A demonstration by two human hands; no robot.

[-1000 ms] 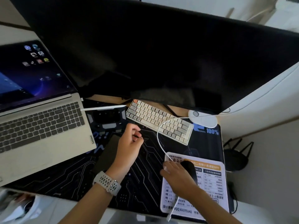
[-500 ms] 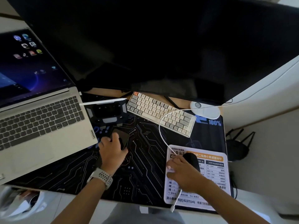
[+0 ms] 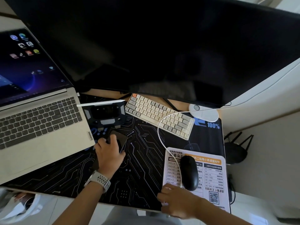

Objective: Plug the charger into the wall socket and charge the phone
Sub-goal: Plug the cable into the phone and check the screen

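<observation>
Phone [image 3: 120,140] lies flat on the circuit-print desk mat [image 3: 141,168], lower centre of frame, just right of the laptop [image 3: 40,127]. Our left hand [image 3: 109,155] closes over its near end, fingers wrapped on the edges. Right hand [image 3: 177,201] at bottom right looks pinched on the white charging cable [image 3: 159,135]; plug end hidden. We judge the phone slick, rigid glass: hold by the long edges. The cable is limp, so grip at the connector.

— Where does everything sit relative to the keyboard [image 3: 159,116]?
— The laptop [image 3: 40,120] lies left of it, the monitor [image 3: 162,46] behind. The mouse [image 3: 189,172] lies nearer the counter [image 3: 103,91] edge, to its right; the phone [image 3: 119,140] nearer, to its left.
</observation>
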